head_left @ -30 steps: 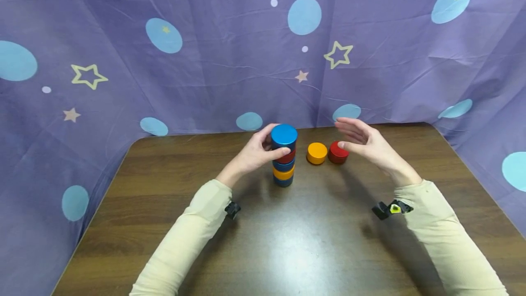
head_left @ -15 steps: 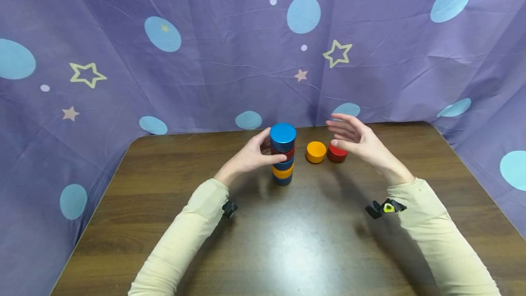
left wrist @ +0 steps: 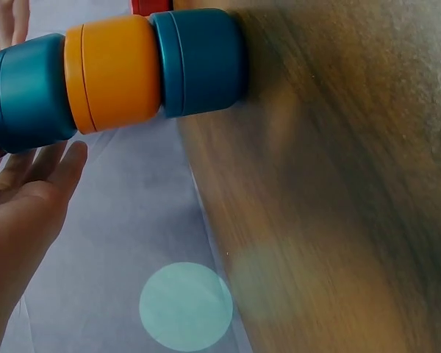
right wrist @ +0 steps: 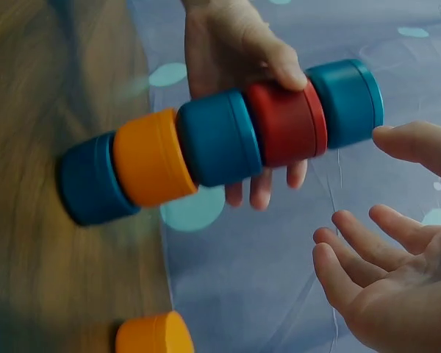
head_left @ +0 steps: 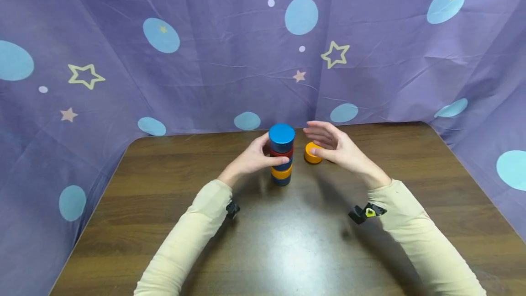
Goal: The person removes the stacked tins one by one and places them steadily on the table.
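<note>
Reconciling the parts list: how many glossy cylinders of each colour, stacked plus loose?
Blue: 3 (bottom glossy blue cylinder, middle blue cylinder, top blue cylinder)
Orange: 2 (stacked glossy orange cylinder, loose orange cylinder)
Red: 2 (stacked glossy red cylinder, loose red cylinder, only partly visible in the left wrist view)
Total: 7
</note>
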Tool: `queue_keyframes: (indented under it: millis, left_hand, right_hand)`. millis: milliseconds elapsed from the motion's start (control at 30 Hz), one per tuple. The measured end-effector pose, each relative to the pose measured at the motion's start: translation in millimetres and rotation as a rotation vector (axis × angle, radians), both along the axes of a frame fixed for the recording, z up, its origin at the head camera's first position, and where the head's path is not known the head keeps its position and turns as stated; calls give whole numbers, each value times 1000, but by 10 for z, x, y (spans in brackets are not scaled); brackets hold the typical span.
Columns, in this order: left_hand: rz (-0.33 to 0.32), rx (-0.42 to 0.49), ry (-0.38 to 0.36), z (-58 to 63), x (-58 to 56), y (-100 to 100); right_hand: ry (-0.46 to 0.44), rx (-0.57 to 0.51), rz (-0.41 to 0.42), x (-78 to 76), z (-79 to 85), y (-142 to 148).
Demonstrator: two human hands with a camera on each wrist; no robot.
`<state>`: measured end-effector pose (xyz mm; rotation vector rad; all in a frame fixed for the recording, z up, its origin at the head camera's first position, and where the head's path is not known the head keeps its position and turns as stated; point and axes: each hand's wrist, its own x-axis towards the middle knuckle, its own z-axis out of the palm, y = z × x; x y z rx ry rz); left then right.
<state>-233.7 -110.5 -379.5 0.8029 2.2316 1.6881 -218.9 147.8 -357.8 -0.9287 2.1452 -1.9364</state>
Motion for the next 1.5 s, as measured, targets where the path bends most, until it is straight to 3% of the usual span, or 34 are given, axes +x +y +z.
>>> queue_keyframes:
  millis: [233, 633, 1000, 1500]
  left_hand:
    - [-6, 32, -7, -20, 11, -5]
    - [0, 42, 26, -26, 19, 14]
    - [-13, 27, 42, -25, 11, 4]
    - [-11, 31, 53, -34, 13, 12]
  right_hand:
    - [7, -16, 49, 4, 102, -186]
    - [12, 36, 52, -7, 233, -375]
    - [36, 86, 32, -29, 236, -493]
    - [47, 104, -56, -4, 229, -491]
